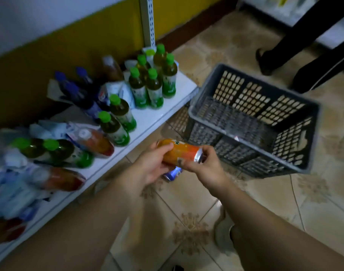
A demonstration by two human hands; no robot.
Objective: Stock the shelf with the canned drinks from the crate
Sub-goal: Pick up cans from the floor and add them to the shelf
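An orange drink can (184, 151) lies sideways in the air just off the front edge of the white shelf (147, 118). My left hand (153, 165) grips its left end, and my right hand (203, 165) pinches its silver right end. A blue can (173, 174) shows partly under both hands; which hand holds it is hidden. The grey plastic crate (251, 120) stands on the floor to the right, with only a small shiny scrap visible on its bottom.
Green-capped bottles (153, 83), dark blue-capped bottles (79, 90) and orange bottles (96, 143) crowd the shelf, some lying down. A person's dark trouser legs and shoes (296, 61) stand behind the crate. My shoe (224, 231) is on the tiled floor below.
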